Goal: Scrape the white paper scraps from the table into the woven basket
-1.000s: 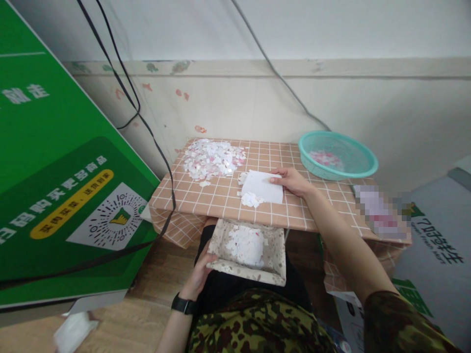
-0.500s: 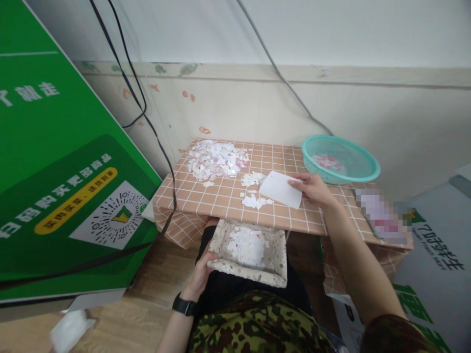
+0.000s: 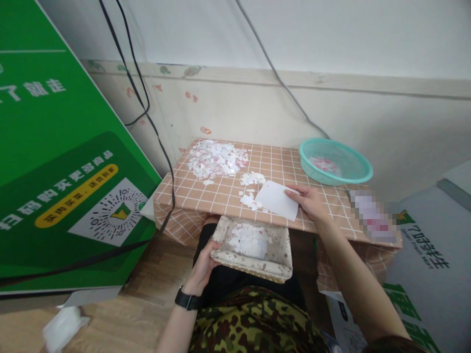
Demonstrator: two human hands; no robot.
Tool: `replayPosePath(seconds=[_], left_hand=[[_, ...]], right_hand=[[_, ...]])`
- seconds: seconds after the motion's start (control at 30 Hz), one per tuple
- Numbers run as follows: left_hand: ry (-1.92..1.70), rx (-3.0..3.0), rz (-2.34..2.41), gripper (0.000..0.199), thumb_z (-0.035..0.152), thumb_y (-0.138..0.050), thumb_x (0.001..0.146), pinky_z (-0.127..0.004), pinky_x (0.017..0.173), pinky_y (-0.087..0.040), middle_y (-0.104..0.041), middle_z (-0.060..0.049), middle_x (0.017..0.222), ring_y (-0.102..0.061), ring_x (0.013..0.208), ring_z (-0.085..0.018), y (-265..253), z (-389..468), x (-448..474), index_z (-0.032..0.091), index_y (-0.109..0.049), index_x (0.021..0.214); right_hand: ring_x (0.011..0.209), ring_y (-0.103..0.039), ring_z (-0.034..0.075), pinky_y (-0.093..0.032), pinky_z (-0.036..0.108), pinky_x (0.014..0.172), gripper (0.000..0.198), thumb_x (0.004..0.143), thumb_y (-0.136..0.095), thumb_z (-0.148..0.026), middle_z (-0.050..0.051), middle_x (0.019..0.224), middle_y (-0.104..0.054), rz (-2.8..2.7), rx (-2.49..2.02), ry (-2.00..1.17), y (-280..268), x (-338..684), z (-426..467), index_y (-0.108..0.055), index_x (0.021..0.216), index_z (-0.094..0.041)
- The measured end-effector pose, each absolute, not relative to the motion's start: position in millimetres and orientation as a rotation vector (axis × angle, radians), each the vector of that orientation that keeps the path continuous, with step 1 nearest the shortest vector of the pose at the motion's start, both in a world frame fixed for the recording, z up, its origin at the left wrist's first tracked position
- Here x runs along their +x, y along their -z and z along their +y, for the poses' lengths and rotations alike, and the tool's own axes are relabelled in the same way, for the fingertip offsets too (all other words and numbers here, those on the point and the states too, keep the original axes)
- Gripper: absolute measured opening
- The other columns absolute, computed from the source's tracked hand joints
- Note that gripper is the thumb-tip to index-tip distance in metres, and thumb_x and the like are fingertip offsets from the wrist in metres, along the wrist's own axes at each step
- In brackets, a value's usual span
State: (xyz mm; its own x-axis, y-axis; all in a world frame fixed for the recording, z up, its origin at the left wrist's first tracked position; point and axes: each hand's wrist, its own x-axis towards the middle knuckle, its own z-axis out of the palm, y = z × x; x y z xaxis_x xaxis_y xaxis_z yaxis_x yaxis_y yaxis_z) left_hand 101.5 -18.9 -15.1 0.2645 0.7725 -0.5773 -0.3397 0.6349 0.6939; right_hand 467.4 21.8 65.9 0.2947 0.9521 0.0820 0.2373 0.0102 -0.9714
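My left hand [image 3: 205,262] grips the left side of a cloth-lined basket [image 3: 272,264], which sits over my lap just below the table edge. White paper scraps [image 3: 248,240] lie inside it. My right hand [image 3: 308,200] pinches the right edge of a white sheet of paper [image 3: 277,200], held low over the front of the table. To the left of the sheet are two small clusters of paper scraps, one farther back [image 3: 252,178] and one nearer the edge [image 3: 250,201]. The sheet partly covers the nearer cluster.
A large heap of paper scraps [image 3: 215,158] is at the back left of the checked tablecloth [image 3: 275,162]. A turquoise colander [image 3: 336,171] with pinkish scraps stands at the right. A green panel [image 3: 73,147] rises at the left, with a black strap [image 3: 172,191] hanging before the table.
My right hand has drawn the paper sheet nearer to me, toward the table's front edge. The basket has tilted a little, showing its woven front below the lining.
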Motion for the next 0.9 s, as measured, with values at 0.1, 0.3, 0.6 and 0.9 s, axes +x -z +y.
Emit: replayPosePath(seconds=[0.1, 0.3, 0.6, 0.9], left_hand=[[-0.788, 0.508, 1.051, 0.039, 0.028, -0.066, 0.073, -0.032, 0.063, -0.051, -0.077, -0.005, 0.079, -0.066, 0.070, -0.022, 10.2, -22.5, 104.8, 0.013, -0.072, 0.109], [-0.843, 0.482, 1.047, 0.044, 0.029, -0.068, 0.072, -0.032, 0.066, -0.049, -0.078, -0.006, 0.084, -0.068, 0.075, -0.024, 12.4, -33.9, 103.2, 0.014, -0.072, 0.113], [-0.889, 0.495, 1.035, 0.049, 0.028, -0.070, 0.072, -0.031, 0.067, -0.049, -0.079, -0.005, 0.084, -0.070, 0.077, -0.025, 8.4, -28.2, 93.6, 0.014, -0.071, 0.119], [-0.903, 0.440, 1.068, 0.041, 0.030, -0.072, 0.072, -0.035, 0.070, -0.051, -0.081, -0.011, 0.094, -0.072, 0.087, -0.031, 11.6, -18.8, 73.9, 0.012, -0.075, 0.108]], right_hand=[[0.078, -0.069, 0.023, -0.054, 0.031, 0.062, 0.045, 0.068, -0.082, -0.054, 0.008, 0.098, -0.078, -1.231, -1.480, -0.864, -68.7, 465.9, 19.1, -0.081, 0.099, -0.021], [0.074, -0.068, 0.021, -0.055, 0.030, 0.060, 0.049, 0.068, -0.083, -0.053, 0.007, 0.099, -0.078, -1.248, -1.489, -1.001, -71.7, 461.7, 12.2, -0.079, 0.106, -0.021], [0.079, -0.071, 0.024, -0.057, 0.034, 0.065, 0.045, 0.071, -0.081, -0.053, 0.009, 0.101, -0.078, -1.304, -1.473, -1.073, -78.8, 434.1, -13.2, -0.080, 0.103, -0.021], [0.080, -0.070, 0.025, -0.055, 0.034, 0.065, 0.048, 0.069, -0.081, -0.053, 0.009, 0.097, -0.078, -1.070, -1.522, -0.766, -63.3, 451.9, 12.2, -0.079, 0.103, -0.018]])
